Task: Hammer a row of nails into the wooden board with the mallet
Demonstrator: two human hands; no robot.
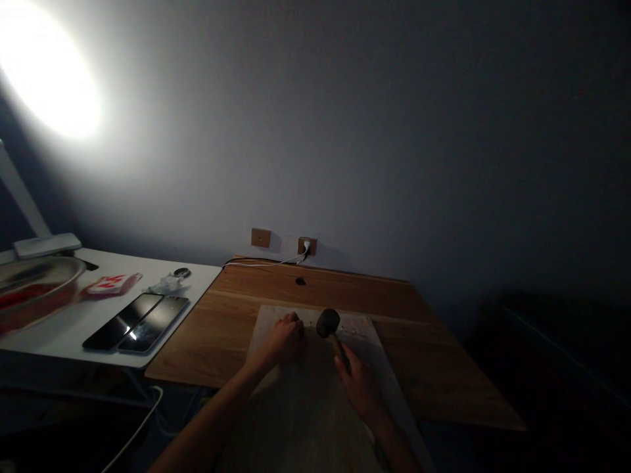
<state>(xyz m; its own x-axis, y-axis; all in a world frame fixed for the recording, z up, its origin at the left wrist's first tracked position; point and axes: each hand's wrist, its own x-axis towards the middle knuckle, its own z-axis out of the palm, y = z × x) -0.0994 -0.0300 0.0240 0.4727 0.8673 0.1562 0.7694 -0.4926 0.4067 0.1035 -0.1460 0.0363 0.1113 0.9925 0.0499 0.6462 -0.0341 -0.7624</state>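
My right hand [355,381] is wrapped round the handle of a mallet [328,323] with a dark, rounded head, raised over a pale board [315,407]. Just left of the mallet head, my left hand [287,338] is closed near the board's far edge, its fingertips drawn together. Whatever may be between those fingers is hidden. Several small upright pieces like nails [342,328] stand in a row along the far part of the board, too dim to make out well.
The board lies on a wooden table [211,328] against a wall with a plugged-in socket [307,246] and cords. To the left, a white table [54,335] holds two phones [142,322], a red-and-white packet [112,284], a clear bowl [39,289] and a lamp base [46,245].
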